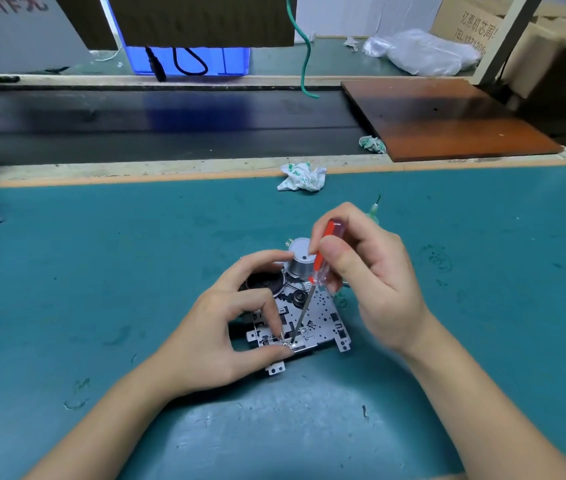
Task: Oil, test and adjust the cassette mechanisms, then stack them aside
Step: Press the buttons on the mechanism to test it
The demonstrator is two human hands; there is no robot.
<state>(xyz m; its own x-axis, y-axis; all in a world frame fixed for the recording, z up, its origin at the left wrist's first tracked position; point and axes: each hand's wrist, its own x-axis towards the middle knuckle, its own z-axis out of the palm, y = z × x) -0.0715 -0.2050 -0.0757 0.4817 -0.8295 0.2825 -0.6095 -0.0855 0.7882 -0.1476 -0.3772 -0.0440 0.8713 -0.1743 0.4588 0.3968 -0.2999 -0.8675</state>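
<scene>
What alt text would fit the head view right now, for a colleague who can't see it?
A right hand holds a red-handled screwdriver with its tip down on a screw near the front edge of a metal cassette mechanism, which the left hand steadies on a teal bench mat. A crumpled tissue lies at the mat's far edge.

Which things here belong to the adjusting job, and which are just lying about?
In use: cassette mechanism; screwdriver gripped by right hand; left hand steadying the mechanism.

Lying about: crumpled paper; wooden board; plastic bag; green wire.
</scene>
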